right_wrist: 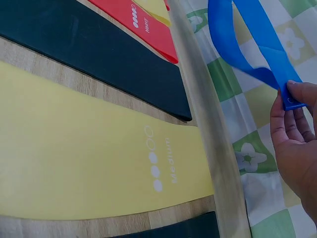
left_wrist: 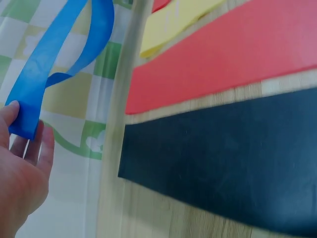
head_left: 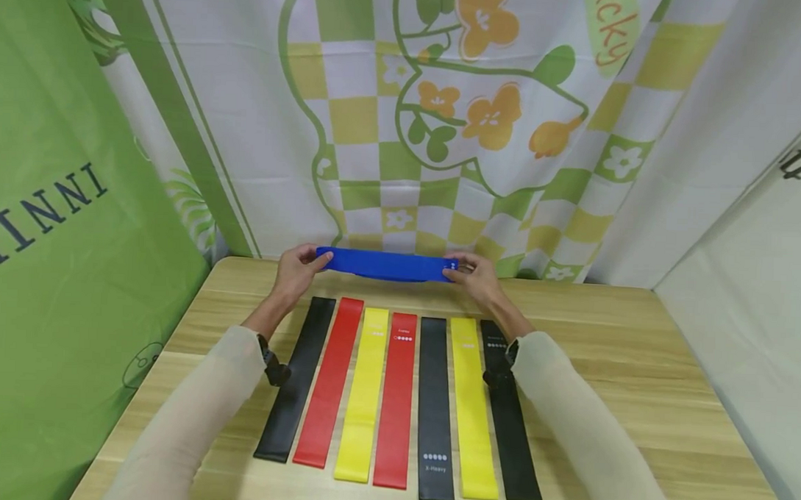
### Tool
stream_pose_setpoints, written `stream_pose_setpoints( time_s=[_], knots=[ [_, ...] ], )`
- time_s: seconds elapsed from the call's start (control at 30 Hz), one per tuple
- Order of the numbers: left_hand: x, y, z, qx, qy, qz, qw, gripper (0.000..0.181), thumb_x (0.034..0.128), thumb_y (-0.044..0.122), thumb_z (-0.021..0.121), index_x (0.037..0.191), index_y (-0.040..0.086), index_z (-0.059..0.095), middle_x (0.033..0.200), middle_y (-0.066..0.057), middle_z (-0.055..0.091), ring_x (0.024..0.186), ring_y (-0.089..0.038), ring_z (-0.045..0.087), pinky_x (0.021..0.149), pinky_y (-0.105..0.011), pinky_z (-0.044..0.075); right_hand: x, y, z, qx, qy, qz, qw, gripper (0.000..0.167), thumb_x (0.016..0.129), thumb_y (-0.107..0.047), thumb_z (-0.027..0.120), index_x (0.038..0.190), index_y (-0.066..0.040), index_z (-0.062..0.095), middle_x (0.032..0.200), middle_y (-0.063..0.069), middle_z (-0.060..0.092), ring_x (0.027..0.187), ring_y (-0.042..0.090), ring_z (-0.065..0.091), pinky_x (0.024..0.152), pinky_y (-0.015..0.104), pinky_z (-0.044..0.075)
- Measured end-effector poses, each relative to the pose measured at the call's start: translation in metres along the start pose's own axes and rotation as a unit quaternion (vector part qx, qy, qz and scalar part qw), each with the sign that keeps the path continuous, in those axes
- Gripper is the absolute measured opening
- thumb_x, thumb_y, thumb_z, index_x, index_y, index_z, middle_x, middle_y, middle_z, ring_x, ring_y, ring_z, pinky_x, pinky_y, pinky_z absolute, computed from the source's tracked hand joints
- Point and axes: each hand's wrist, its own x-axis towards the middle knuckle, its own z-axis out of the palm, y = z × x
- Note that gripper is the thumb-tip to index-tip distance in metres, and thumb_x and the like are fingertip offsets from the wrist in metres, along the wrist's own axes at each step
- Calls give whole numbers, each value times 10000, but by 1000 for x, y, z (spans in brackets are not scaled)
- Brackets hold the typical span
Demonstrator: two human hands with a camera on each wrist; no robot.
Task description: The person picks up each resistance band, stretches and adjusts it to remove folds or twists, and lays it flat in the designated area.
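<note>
A blue resistance band (head_left: 387,264) stretches sideways between both hands near the table's far edge. The left hand (head_left: 297,270) pinches its left end between thumb and fingers. At the opposite end the right hand (head_left: 480,281) does the same, beside small white marks on the band. Both wrist views show the band as a loop, its lower strand (left_wrist: 101,39) sagging away from the upper one. Nearest the left forearm lies a flat black band (head_left: 296,382), with a red band (head_left: 329,384) next to it. Below the right wrist, another black band (head_left: 519,445) is partly covered.
Several more flat bands lie side by side on the wooden table (head_left: 634,376): yellow (head_left: 362,396), red (head_left: 395,404), black marked X-Heavy (head_left: 438,406) and yellow marked Medium (right_wrist: 99,158). A patterned curtain (head_left: 442,200) hangs behind the far edge; green fabric (head_left: 55,267) stands left.
</note>
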Motion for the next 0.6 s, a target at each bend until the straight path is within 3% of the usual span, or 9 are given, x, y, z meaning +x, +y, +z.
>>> stream_pose_setpoints(
  time_s=[0.13,0.23,0.33,0.43,0.6],
  knots=[
    [-2,5,5,-699,31,62,9975,266,1005,80,734,1123,-152,677,903,-47,719,812,-104,721,953,-496,592,-2,-1,-4,181,13,88,9998,355,987,-65,749,1311,59,680,1200,119,657,873,62,676,876,356,621],
    [-3,7,8,-955,114,50,9954,211,1005,73,731,1063,-116,656,885,-2,714,817,-95,726,930,-464,608,-3,-2,-7,424,-15,133,9990,257,993,-97,753,1161,85,682,1075,62,684,878,99,702,927,411,617],
    [-4,10,11,-1115,191,-10,9936,160,1003,72,733,1006,-52,632,902,-11,707,828,-94,724,856,-346,641,-5,-5,-10,457,-11,111,9989,189,990,-136,766,1007,25,669,942,-6,669,852,146,662,875,373,605],
    [-5,12,13,-1208,234,-21,9924,134,1004,66,727,990,-17,623,916,-13,696,837,-87,713,789,-246,633,-8,-8,-13,359,19,-7,9994,162,983,-151,770,938,-39,661,866,-24,617,827,185,560,760,287,505],
    [-6,18,17,-1291,308,21,9911,98,1012,49,706,998,16,615,909,-2,701,819,-81,715,762,-224,625,-12,-14,-15,270,-33,-311,9991,113,966,-94,745,943,-29,655,806,-34,538,786,177,460,704,268,387]
  ],
)
